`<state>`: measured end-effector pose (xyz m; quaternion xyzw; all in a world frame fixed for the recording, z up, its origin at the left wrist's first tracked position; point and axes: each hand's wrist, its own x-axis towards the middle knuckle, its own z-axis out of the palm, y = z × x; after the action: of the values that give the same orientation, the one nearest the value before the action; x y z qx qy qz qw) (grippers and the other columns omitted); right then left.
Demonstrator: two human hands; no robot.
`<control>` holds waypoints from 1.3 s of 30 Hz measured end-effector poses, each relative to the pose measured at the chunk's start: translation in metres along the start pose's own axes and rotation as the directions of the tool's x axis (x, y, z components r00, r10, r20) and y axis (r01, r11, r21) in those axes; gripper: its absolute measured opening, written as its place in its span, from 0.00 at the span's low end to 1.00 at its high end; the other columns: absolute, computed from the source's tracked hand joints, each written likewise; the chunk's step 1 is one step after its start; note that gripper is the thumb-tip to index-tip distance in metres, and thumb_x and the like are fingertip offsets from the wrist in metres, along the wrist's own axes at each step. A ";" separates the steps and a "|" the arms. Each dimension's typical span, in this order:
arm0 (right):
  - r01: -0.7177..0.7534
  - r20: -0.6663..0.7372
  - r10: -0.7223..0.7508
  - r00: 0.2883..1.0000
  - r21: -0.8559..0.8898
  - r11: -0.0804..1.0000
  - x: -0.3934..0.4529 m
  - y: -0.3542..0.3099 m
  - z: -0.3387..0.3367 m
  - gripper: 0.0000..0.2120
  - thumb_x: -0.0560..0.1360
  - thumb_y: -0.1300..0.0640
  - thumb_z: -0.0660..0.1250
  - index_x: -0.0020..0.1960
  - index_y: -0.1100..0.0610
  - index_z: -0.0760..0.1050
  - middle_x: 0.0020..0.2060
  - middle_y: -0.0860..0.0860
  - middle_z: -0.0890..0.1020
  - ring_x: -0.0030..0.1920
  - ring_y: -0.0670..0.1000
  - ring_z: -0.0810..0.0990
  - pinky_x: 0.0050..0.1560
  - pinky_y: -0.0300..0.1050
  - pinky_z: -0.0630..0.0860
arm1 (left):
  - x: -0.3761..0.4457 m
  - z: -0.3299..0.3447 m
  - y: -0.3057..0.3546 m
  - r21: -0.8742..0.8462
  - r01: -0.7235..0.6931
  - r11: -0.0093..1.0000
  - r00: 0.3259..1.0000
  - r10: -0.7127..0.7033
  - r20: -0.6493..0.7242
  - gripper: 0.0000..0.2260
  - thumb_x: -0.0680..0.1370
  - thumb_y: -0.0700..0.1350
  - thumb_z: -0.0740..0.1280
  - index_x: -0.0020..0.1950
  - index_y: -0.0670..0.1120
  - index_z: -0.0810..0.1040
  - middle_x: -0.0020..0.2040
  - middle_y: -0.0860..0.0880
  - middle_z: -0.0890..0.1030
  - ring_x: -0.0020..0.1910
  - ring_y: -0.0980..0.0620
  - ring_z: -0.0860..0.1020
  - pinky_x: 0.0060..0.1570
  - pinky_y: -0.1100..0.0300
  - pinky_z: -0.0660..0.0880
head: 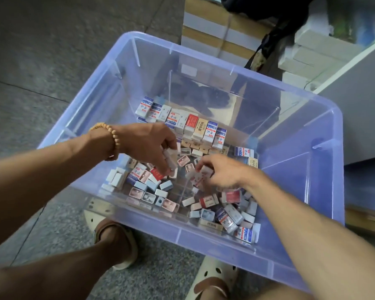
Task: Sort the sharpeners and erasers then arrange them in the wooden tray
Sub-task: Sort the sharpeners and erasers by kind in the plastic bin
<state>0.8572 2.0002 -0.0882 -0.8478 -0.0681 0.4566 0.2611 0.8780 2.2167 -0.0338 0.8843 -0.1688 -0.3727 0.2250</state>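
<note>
The big clear plastic bin (325, 191) sat on the floor between my feet, and everything I had to sort was inside it. Along its far side a row of boxed erasers (195, 124) already stood upright, packed edge to edge, while a loose heap of erasers and small sharpeners (152, 191) lay jumbled across the near half, with a second scatter (230, 213) toward the near right corner. Both my hands were down in the middle of the bin. My left hand (148, 144), the one with the bead bracelet (114, 137), had its fingers curled round a small pale box (170, 158) lifted just above the heap. My right hand (220, 173) pinched another little box (200, 175) between thumb and fingertips, close to the bin floor. To do this step well, I judged I should turn each piece so its label showed, tell eraser from sharpener before setting it down, and stand it flush against its own kind so the row stayed tight. Much was hard to make out: both held pieces were blurred, so I could not tell which kind either was, and I saw no wooden tray as such, only what might be a board under the clear floor of the bin.
</note>
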 end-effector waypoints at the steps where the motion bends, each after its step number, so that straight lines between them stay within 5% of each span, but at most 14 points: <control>1: 0.022 -0.048 -0.016 0.999 0.130 0.991 -0.001 -0.002 -0.004 0.20 0.71 0.60 0.77 0.60 0.51 0.75 0.52 0.50 0.80 0.43 0.48 0.81 0.38 0.42 0.79 | -0.006 -0.006 -0.002 -0.042 0.027 0.999 0.999 -0.028 -0.032 0.17 0.64 0.49 0.81 0.48 0.51 0.80 0.40 0.56 0.83 0.38 0.55 0.80 0.41 0.60 0.77; 5: 0.160 -0.324 0.021 0.946 0.520 0.839 0.011 -0.016 -0.009 0.19 0.70 0.61 0.78 0.60 0.56 0.79 0.51 0.51 0.85 0.48 0.50 0.84 0.54 0.49 0.80 | -0.030 -0.017 -0.013 -0.186 0.090 0.978 0.983 -0.118 -0.143 0.16 0.62 0.48 0.82 0.44 0.50 0.81 0.35 0.56 0.84 0.33 0.60 0.79 0.38 0.64 0.76; 8: 0.223 -0.331 0.117 0.936 0.816 0.533 0.020 -0.035 -0.013 0.19 0.72 0.72 0.72 0.62 0.65 0.76 0.45 0.59 0.85 0.38 0.52 0.84 0.37 0.42 0.82 | -0.037 -0.018 -0.020 -0.240 0.133 0.962 0.965 -0.181 -0.192 0.17 0.62 0.46 0.82 0.47 0.48 0.81 0.37 0.53 0.84 0.34 0.54 0.80 0.38 0.60 0.78; 12: 0.201 -0.260 0.113 0.959 0.906 0.373 0.028 -0.051 -0.018 0.13 0.75 0.71 0.70 0.58 0.64 0.76 0.44 0.58 0.84 0.36 0.51 0.82 0.31 0.38 0.79 | -0.036 -0.019 -0.022 -0.286 0.155 0.946 0.946 -0.226 -0.234 0.20 0.61 0.50 0.82 0.48 0.49 0.81 0.36 0.54 0.83 0.34 0.52 0.81 0.38 0.58 0.79; 20: 0.229 -0.297 0.183 0.937 0.920 0.318 0.048 -0.077 -0.023 0.05 0.75 0.69 0.71 0.50 0.66 0.78 0.37 0.56 0.82 0.34 0.49 0.78 0.33 0.38 0.75 | -0.039 -0.017 -0.022 -0.325 0.169 0.931 0.935 -0.256 -0.247 0.20 0.64 0.50 0.81 0.51 0.48 0.80 0.41 0.52 0.83 0.37 0.53 0.80 0.37 0.62 0.75; 25: 0.269 -0.337 0.307 0.890 0.932 0.243 0.063 -0.103 -0.022 0.04 0.73 0.72 0.72 0.47 0.66 0.79 0.35 0.55 0.82 0.35 0.48 0.81 0.46 0.44 0.82 | -0.044 -0.014 -0.021 -0.326 0.166 0.931 0.932 -0.256 -0.256 0.19 0.65 0.50 0.81 0.50 0.48 0.80 0.43 0.51 0.83 0.41 0.52 0.81 0.42 0.58 0.77; 30: 0.215 -0.362 0.374 0.854 0.899 0.381 0.078 -0.116 -0.015 0.07 0.72 0.69 0.74 0.46 0.63 0.77 0.39 0.54 0.83 0.39 0.50 0.83 0.49 0.45 0.84 | -0.047 -0.012 -0.021 -0.346 0.155 0.925 0.928 -0.256 -0.271 0.17 0.65 0.48 0.81 0.48 0.48 0.80 0.43 0.50 0.84 0.42 0.49 0.82 0.44 0.56 0.79; 33: 0.190 -0.378 0.364 0.851 0.869 0.458 0.081 -0.120 -0.016 0.16 0.74 0.67 0.73 0.58 0.64 0.73 0.46 0.56 0.83 0.44 0.54 0.85 0.38 0.43 0.84 | -0.046 -0.011 -0.020 -0.365 0.160 0.917 0.921 -0.272 -0.281 0.17 0.65 0.48 0.81 0.48 0.47 0.79 0.42 0.50 0.84 0.41 0.51 0.82 0.42 0.56 0.79; 35: 0.162 -0.404 0.350 0.845 0.818 0.553 0.079 -0.121 -0.017 0.18 0.75 0.63 0.73 0.61 0.62 0.71 0.39 0.54 0.82 0.40 0.53 0.85 0.31 0.39 0.80 | -0.046 -0.012 -0.020 -0.378 0.170 0.910 0.913 -0.289 -0.287 0.18 0.66 0.48 0.80 0.50 0.48 0.79 0.43 0.51 0.83 0.38 0.54 0.79 0.36 0.63 0.75; 39: 0.153 -0.405 0.305 0.862 0.782 0.604 0.080 -0.123 -0.018 0.14 0.75 0.60 0.74 0.58 0.59 0.76 0.36 0.54 0.85 0.39 0.52 0.87 0.32 0.40 0.78 | -0.045 -0.012 -0.019 -0.387 0.175 0.905 0.905 -0.303 -0.299 0.19 0.67 0.49 0.80 0.52 0.48 0.78 0.42 0.52 0.83 0.35 0.56 0.78 0.32 0.67 0.70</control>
<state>0.9332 2.1269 -0.0771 -0.7325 0.2490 0.2135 0.5965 0.8591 2.2575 -0.0101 0.8961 0.0550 -0.2574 0.3573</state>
